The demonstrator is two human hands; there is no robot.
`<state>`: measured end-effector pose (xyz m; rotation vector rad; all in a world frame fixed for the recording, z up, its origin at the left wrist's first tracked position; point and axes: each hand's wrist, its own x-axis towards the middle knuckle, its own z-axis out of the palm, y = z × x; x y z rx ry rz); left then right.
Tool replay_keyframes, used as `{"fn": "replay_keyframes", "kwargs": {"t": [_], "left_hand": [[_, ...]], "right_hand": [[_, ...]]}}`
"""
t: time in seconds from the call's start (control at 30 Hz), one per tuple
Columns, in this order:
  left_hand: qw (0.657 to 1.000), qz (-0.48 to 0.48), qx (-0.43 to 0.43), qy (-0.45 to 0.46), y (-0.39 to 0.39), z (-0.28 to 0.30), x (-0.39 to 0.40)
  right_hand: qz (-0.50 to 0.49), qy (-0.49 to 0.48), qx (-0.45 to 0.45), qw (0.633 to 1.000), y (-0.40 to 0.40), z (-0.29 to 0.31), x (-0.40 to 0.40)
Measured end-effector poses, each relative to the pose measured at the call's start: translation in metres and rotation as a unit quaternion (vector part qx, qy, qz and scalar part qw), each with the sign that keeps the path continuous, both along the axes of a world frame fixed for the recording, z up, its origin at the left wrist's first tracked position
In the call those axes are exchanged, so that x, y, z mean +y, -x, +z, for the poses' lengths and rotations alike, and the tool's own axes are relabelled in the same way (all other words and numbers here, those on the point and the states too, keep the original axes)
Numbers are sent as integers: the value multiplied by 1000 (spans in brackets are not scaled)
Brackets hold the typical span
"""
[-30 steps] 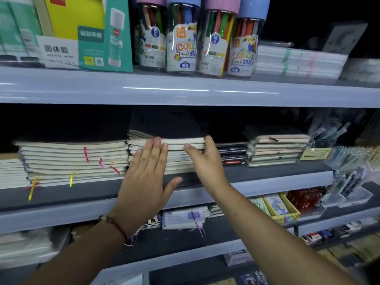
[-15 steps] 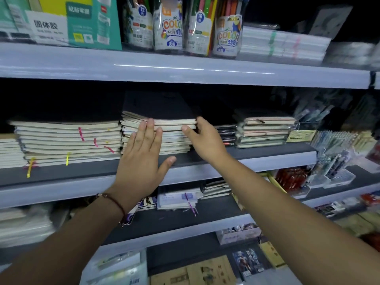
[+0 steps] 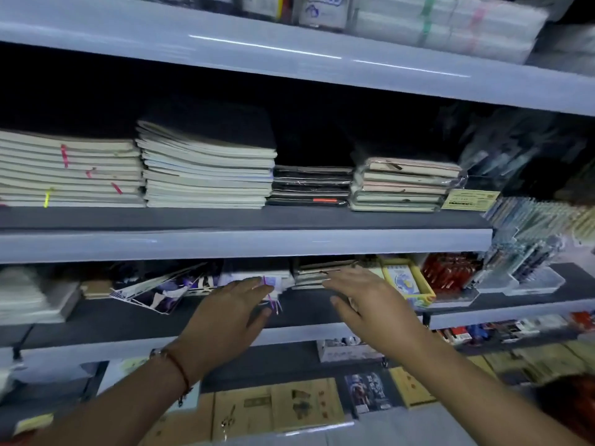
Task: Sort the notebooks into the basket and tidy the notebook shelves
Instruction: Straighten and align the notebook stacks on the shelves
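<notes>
White notebook stack [image 3: 257, 280] at left hand [image 3: 225, 320] fingertips, right hand [image 3: 370, 309] beside

We face tiered pale grey shelves [image 3: 244, 244] with dark boards; a light streak [image 3: 264, 48] glints along the top edge.

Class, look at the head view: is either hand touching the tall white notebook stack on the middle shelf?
No: the left hand and right hand reach into the shelf below, well clear of the white notebook stack.
</notes>
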<state>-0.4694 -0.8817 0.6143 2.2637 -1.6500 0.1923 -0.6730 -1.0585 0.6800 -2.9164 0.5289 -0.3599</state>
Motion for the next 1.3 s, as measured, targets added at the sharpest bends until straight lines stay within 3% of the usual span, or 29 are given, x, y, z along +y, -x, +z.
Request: {"fn": "replay_keyframes", "kwargs": {"t": [0.13, 0.27, 0.33, 0.5, 0.73, 1.0, 1.23, 1.3], "left_hand": [[994, 82, -14, -74, -5, -38, -32], [989, 118, -64, -63, -37, -75, -51], [989, 117, -87, -35, -54, -94, -54], [990, 110, -92, 2, -81, -133, -65], [977, 139, -79, 137, -78, -159, -71], [961, 142, -98, 216, -85, -169, -71], [962, 82, 67, 250, -93, -168, -65], [959, 85, 68, 263, -93, -169, -67]], "right_hand": [[-22, -33, 40, 998, 11, -43, -46], [-3, -43, 14, 999, -14, -96, -77], [13, -45, -20, 999, -36, -127, -82], [43, 90, -127, 987, -101, -178, -85], [1, 218, -237, 947, -137, -218, -105], [17, 223, -239, 945, -137, -225, -105], [13, 193, -237, 952, -136, -223, -101], [8, 195, -233, 953, -136, -223, -99]]}}
